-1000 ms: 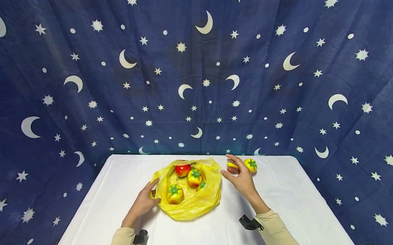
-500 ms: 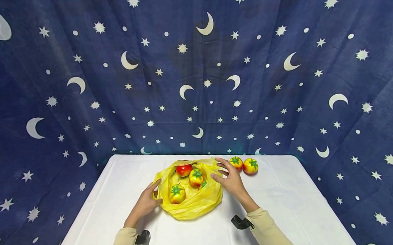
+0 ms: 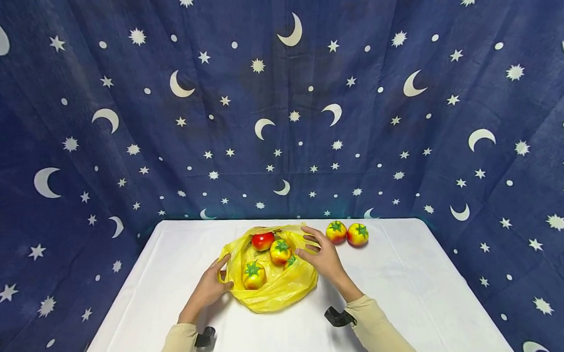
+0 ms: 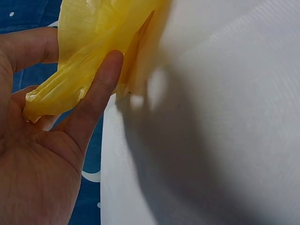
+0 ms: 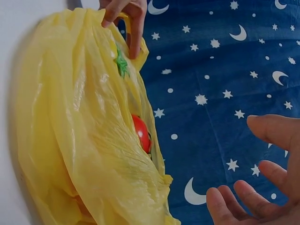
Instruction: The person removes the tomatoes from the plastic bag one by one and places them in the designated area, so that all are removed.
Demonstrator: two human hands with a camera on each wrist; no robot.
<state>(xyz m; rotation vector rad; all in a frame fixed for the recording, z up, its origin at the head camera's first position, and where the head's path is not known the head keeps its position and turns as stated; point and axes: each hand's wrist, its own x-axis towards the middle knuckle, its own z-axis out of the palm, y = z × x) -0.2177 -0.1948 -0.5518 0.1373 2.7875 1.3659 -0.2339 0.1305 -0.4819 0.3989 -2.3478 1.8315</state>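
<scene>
A yellow plastic bag (image 3: pixel 287 297) lies on the table with its mouth facing up. Inside it are red-and-yellow tomatoes with green tops, one (image 3: pixel 254 276) at the front and another (image 3: pixel 280 252) behind it. A third is partly hidden by the plastic, and a round red fruit (image 3: pixel 263 241) sits at the back. My left hand (image 3: pixel 207 285) holds the bag's left rim, its thumb against the outside in the left wrist view. Beside the right rim is my right hand (image 3: pixel 324 257), fingers spread and slightly bent; the right wrist view shows nothing in it (image 5: pixel 262 187).
Two more tomatoes stand side by side behind my right hand, one on the left (image 3: pixel 336 232) and one on the right (image 3: pixel 357 234). A white cloth covers the table (image 3: pixel 400 297). Behind it hangs a dark blue curtain (image 3: pixel 240 83) with moons and stars.
My right hand has moved left from over the two loose tomatoes to the bag's right rim, uncovering both tomatoes. The left hand stays at the left rim.
</scene>
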